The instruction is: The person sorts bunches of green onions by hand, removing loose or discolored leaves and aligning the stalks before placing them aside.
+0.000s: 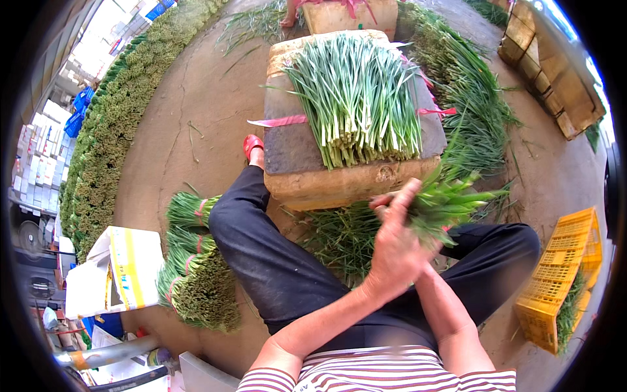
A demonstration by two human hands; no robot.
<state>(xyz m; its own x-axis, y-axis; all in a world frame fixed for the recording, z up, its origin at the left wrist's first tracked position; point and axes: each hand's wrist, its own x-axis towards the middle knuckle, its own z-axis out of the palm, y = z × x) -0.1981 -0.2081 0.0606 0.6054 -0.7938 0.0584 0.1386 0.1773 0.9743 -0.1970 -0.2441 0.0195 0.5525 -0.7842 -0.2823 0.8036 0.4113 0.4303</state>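
Note:
In front of my right knee, my left hand [393, 251] is closed against a loose bunch of garlic chives [450, 204], its fingers along the bunch's left side. Motion blurs both hand and leaves. Behind it, at the crossing of my wrists, only a little of my right hand [429, 253] shows; its fingers are hidden. Beyond my hands, a thick layer of garlic chives [359, 98] lies on a dark-topped block [285, 151], pale cut ends toward me. Pink ribbon [279, 121] sticks out from under this layer on both sides.
Tied chive bundles [202, 287] lie by my left leg, near a white and yellow carton [134, 268]. Loose chives [467, 111] cover the floor right of the block. A yellow crate [555, 281] stands at right. Long rows of bundles [108, 157] line the left. Another person's hand [287, 21] shows far off.

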